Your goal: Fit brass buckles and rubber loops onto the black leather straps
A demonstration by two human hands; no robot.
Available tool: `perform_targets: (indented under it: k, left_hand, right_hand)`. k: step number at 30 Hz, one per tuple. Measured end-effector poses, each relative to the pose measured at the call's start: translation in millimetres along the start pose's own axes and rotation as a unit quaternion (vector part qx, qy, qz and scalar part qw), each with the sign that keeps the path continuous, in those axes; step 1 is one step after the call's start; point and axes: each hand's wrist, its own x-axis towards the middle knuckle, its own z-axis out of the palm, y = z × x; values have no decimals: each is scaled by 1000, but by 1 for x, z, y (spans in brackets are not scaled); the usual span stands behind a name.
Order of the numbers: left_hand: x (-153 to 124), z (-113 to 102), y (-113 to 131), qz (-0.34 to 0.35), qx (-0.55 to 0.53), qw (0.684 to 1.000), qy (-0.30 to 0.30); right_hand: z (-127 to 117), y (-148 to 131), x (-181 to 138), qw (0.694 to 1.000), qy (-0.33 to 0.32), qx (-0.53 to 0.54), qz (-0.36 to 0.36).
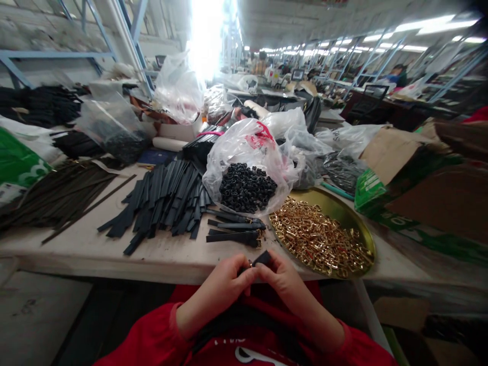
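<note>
Close to my body, at the table's front edge, my left hand (238,274) and my right hand (275,272) meet with fingers pinched. Between them is a short black strap (263,257), with a small glint of gold metal at its left end. Both hands grip it; most of it is hidden by my fingers. Just beyond lie several black straps with gold buckles (260,238) at their right ends. Behind these, a clear plastic bag (213,175) stands open with many small black loops (247,188) inside. To the right, a round brass-coloured tray (358,213) holds a heap of gold buckles (324,236).
A fanned pile of black straps (163,198) covers the table's left middle. Long dark strips (49,190) lie farther left. A green and brown cardboard box (427,193) stands at the right. Plastic bags (179,86) crowd the back of the white table (160,259).
</note>
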Motion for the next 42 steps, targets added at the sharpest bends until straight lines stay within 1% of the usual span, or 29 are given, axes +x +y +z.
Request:
perform_targets:
  k: [2, 4, 5, 7, 8, 9, 10, 11, 12, 13, 14, 15, 16, 17, 19, 20, 21, 22, 23, 25, 26, 27, 29, 32, 35, 38, 40, 42]
  left_hand:
    - [2, -5, 2, -16, -3, 1000, -4]
    - [8, -9, 0, -30, -29, 999, 14]
    - [11, -11, -3, -27, -43, 998, 25]
    - [18, -16, -7, 1, -47, 998, 34]
    - [21, -18, -8, 15, -38, 999, 26]
    - [23, -20, -9, 21, -27, 999, 15]
    - [26, -22, -10, 19, -17, 1000, 9]
    - [30, -24, -10, 10, -14, 1000, 12]
    - [33, -26, -9, -4, -18, 1000, 20]
    - [36, -28, -9, -18, -27, 999, 31]
    - [39, -30, -9, -30, -35, 998, 41]
    - [42, -32, -8, -36, -42, 997, 45]
    - [45, -34, -8, -39, -46, 997, 46]
    - [47, -36, -8, -40, -50, 997, 46]
    - [50, -40, -8, -46, -63, 996, 50]
    - [52, -42, -8, -50, -76, 994, 55]
    - [54, -43, -8, -53, -95, 992, 62]
    - [56, -44, -7, -55, -120, 989, 69]
    - [58, -45, -6, -54, -148, 984, 78]
    - [63, -44, -2, -47, -205, 973, 97]
    - [64, -42, 0, -43, -229, 967, 104]
    - [65, -40, 3, -38, -246, 963, 106]
    - [65, -34, 8, -30, -259, 960, 100]
    - [58, -22, 13, -28, -248, 964, 92]
    - [49, -13, 13, -30, -237, 966, 97]
    - [43, -6, 9, -23, -218, 971, 93]
    - [41, -4, 7, -8, -183, 978, 95]
    - [38, -2, 5, 12, -126, 986, 106]
  right_hand:
    - [1, -2, 2, 999, -22, 21, -8]
    - [-1, -6, 6, 998, -33, -11, -43]
    - [-3, -9, 10, 996, -57, -38, -55]
    - [-14, -17, 24, 986, -133, -90, -50]
    - [-21, -21, 36, 980, -158, -111, -42]
    - [-29, -26, 50, 977, -167, -132, -34]
    - [-37, -29, 67, 977, -135, -159, -39]
    - [-43, -32, 85, 975, -74, -199, -60]
    - [-49, -33, 105, 959, -7, -268, -88]
    - [-53, -33, 124, 927, 47, -354, -110]
    - [-55, -31, 143, 889, 73, -437, -117]
    - [-55, -29, 159, 853, 84, -504, -112]
    - [-54, -26, 173, 827, 86, -546, -105]
    - [-53, -22, 184, 812, 82, -570, -97]
    - [-52, -18, 196, 807, 80, -578, -92]
    - [-52, -18, 197, 811, 83, -571, -97]
    - [-52, -19, 194, 824, 86, -550, -103]
    - [-52, -22, 189, 850, 86, -508, -109]
    - [-51, -26, 180, 887, 79, -442, -111]
    - [-46, -35, 155, 962, 42, -253, -96]
    - [-42, -40, 141, 984, 19, -158, -78]
    - [-37, -44, 126, 995, -1, -85, -61]
    - [-28, -50, 99, 999, -4, 5, -49]
    - [-21, -50, 75, 997, 24, 40, -53]
    - [-21, -45, 65, 997, 35, 56, -47]
    - [-23, -42, 57, 994, 32, 105, -27]
    - [-24, -40, 50, 993, 18, 113, -15]
    - [-24, -38, 43, 995, 1, 99, -19]
